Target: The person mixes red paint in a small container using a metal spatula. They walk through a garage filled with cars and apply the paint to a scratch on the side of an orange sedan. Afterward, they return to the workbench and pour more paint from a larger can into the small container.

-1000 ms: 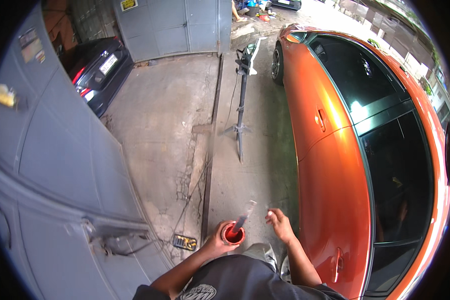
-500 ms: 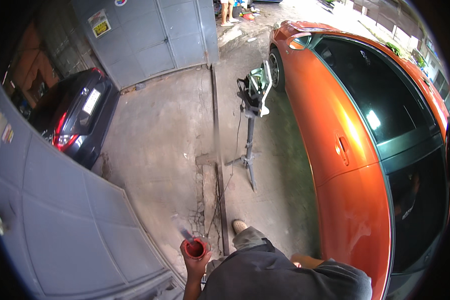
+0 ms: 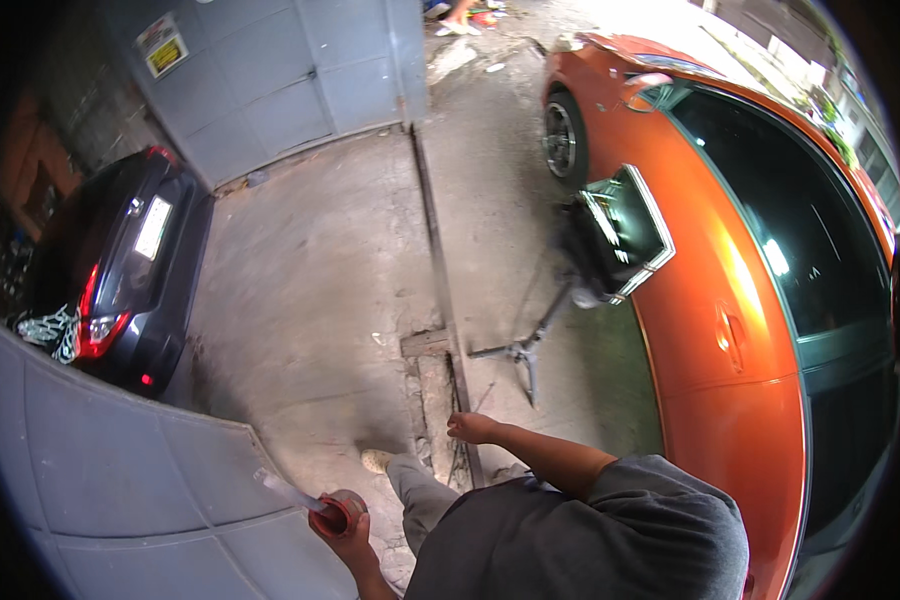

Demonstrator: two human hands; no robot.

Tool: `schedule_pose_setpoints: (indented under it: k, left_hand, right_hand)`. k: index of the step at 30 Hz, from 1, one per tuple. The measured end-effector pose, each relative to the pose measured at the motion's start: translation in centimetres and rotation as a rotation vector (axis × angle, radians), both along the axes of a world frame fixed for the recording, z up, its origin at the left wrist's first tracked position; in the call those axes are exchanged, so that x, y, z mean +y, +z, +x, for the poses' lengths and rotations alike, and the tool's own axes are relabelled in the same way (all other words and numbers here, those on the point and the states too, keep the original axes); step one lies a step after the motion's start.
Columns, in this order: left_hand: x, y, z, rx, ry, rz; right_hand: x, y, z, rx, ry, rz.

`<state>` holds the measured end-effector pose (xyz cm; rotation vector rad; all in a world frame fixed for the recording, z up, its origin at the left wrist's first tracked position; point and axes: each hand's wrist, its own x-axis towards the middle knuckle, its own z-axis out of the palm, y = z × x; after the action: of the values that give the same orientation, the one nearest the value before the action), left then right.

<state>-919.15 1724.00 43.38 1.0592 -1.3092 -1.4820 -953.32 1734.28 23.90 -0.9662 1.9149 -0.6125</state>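
My left hand (image 3: 348,540) is wrapped round a small cup (image 3: 348,500) with a red-stained rim and inside, held low at the front left. A flat, pale, stick-like tool (image 3: 285,490) leans out of its mouth toward the left; the kind of tool I cannot make out. My right hand (image 3: 473,427) is stretched forward across my body, over the cracked strip of floor. Its fingers are loosely bent and slightly apart, with nothing visible in them. The nearest thing beyond it is a tripod stand (image 3: 532,345) carrying a framed glass-fronted lamp panel (image 3: 625,225).
An orange car (image 3: 710,350) stands along the right, close to the lamp panel. A dark car (image 3: 135,260) is parked at the left behind a grey metal gate panel (image 3: 130,470). Another grey gate (image 3: 270,75) stands at the back. A narrow rail (image 3: 432,220) runs along the floor.
My right arm has come into view and reaches forward. The cup in my left hand has moved left. The stand and orange car appear nearer, with the lamp panel farther right and lower; my view has shifted.
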Motion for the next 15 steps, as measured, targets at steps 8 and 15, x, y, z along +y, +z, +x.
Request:
schedule_pose_setpoints:
  k: [8, 15]
  left_hand:
    - [-26.9, -0.1, -2.5, -0.044, -0.113, -0.136]
    - [-48.7, 2.2, -2.9, -0.088, -0.021, -0.198]
  right_hand:
    - [-11.2, -14.0, -6.3, 0.217, -0.177, 0.301]
    - [-22.1, -13.5, -6.0, -0.263, -0.300, 0.606]
